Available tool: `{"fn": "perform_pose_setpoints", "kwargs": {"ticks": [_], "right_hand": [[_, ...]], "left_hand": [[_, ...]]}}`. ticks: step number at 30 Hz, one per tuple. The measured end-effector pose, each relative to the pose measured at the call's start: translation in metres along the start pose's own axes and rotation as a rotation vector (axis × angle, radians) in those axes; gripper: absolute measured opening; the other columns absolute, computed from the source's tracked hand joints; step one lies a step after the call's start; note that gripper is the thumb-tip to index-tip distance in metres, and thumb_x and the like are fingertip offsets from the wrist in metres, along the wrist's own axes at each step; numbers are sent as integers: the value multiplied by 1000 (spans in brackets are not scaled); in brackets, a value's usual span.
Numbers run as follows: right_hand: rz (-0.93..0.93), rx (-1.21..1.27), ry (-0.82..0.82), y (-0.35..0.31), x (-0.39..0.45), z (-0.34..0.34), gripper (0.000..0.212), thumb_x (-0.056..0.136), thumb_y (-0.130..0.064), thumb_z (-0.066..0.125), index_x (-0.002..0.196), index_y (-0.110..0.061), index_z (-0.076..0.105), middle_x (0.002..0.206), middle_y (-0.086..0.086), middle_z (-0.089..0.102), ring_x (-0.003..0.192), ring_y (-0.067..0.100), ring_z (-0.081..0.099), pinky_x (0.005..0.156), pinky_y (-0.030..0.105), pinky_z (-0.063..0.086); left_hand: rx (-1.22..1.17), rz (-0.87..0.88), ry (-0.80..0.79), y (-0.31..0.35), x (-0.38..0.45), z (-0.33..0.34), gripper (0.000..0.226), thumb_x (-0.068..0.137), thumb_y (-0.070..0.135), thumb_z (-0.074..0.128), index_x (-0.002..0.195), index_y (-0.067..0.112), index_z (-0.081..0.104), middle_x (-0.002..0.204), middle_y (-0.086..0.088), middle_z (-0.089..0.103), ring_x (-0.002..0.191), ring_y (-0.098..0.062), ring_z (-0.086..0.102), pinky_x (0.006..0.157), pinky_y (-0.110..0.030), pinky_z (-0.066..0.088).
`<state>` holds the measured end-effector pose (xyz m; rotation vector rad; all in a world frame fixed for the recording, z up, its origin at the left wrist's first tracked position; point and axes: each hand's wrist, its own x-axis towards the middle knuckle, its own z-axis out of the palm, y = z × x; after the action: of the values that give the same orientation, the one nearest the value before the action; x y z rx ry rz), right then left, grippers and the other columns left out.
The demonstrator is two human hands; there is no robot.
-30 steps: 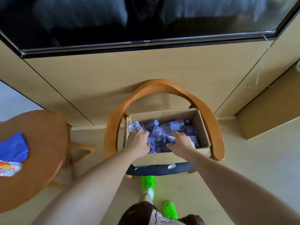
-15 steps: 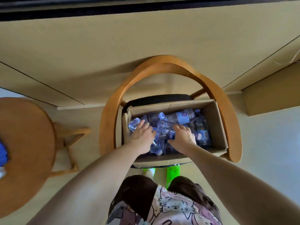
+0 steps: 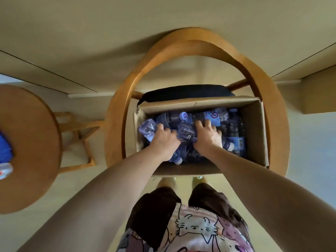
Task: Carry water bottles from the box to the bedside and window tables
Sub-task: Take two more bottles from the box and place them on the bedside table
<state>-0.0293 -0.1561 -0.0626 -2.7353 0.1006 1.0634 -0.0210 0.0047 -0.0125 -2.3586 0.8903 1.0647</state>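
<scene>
Both hands down in the box [image 3: 254,128] on the chair [image 3: 209,44]. Left hand [image 3: 164,140] curled round a water bottle [image 3: 148,129] by the left wall; right hand [image 3: 208,136] gripping another bottle [image 3: 186,132] mid-box.

Wooden armchair [image 3: 269,99] carries the open cardboard box [image 3: 254,124] on its dark seat cushion [image 3: 181,91]; round table [image 3: 34,142] holds a blue cloth [image 3: 4,148].

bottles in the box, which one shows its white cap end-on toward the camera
The bottle near the box's back wall, its round white cap with a blue logo facing up, just beyond the hands; other caps show from the side.
</scene>
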Motion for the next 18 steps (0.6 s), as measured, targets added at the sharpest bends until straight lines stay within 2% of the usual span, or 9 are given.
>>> {"fn": "perform_pose_setpoints", "kwargs": {"ticks": [2,5,10,13,15,18], "right_hand": [[-8,19,-36,5,0,-3,76,75,-24,80,138,-25,37,134,10,42,122,38,51,99,53,42],[41,77,-128,17,-4,-10,82,72,-24,81,140,-25,36,134,10,45,119,39,55,97,51,46],[88,149,-120,40,-16,-27,89,68,-28,85,143,-26,36,132,12,48,115,38,59,92,47,54],[125,220,-69,45,-22,-40,84,68,-31,87,139,-21,43,129,13,50,115,36,60,93,44,54],[153,301,-29,47,-26,-54,83,68,-33,88,139,-20,47,129,13,52,115,36,60,94,43,54],[156,434,41,52,-30,-81,79,68,-31,89,136,-19,52,129,11,56,113,33,61,92,41,54]], "left_hand": [[-24,4,-15,0,3,-1,44,84,29,74,126,25,62,125,-5,59,118,-30,56,100,-48,38],[-53,-15,-39,0,5,-6,49,82,25,77,127,19,59,124,-4,60,117,-30,57,94,-45,41],[-86,-22,-30,-1,-1,-27,43,81,20,73,123,17,63,122,-7,52,112,-30,54,78,-44,42],[-291,-65,-85,-7,-6,-50,48,69,26,76,114,14,66,115,-7,50,98,-29,57,67,-34,43],[-436,-103,-128,-13,-11,-66,44,62,27,74,103,13,67,105,-8,60,79,-26,60,56,-27,40],[-593,-158,-99,-24,-19,-88,45,59,27,74,99,13,62,94,-8,66,73,-24,62,53,-27,45]]}}
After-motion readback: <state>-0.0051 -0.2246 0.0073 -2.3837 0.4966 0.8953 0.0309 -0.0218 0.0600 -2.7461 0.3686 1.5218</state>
